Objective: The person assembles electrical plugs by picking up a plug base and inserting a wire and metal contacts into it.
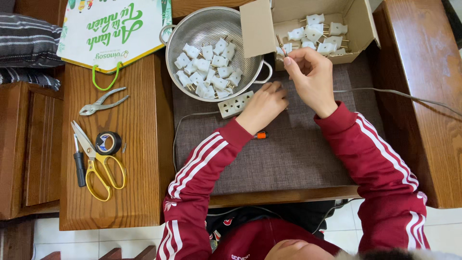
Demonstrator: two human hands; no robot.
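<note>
Head view: the right hand is raised a little off the mat, its fingertips pinched on a thin brass-coloured prong that points up toward the box. The left hand lies just beside it, palm down and loosely curled against the mat; whether it holds anything under the fingers cannot be told. Touching its knuckles on the far side is a white socket strip, whose grey cord passes behind the right wrist. Near the left wrist an orange-tipped tool peeks out from under the sleeve.

Beyond the left hand stands a metal colander with a heap of white plugs; beyond the right hand the open cardboard box holds a smaller lot of plugs with prongs showing. Judging by the two lots, the work looks partly done, with the larger share in the colander.

Well to the left, on the wooden bench, lie pliers, scissors, a screwdriver and a tape roll.
</note>
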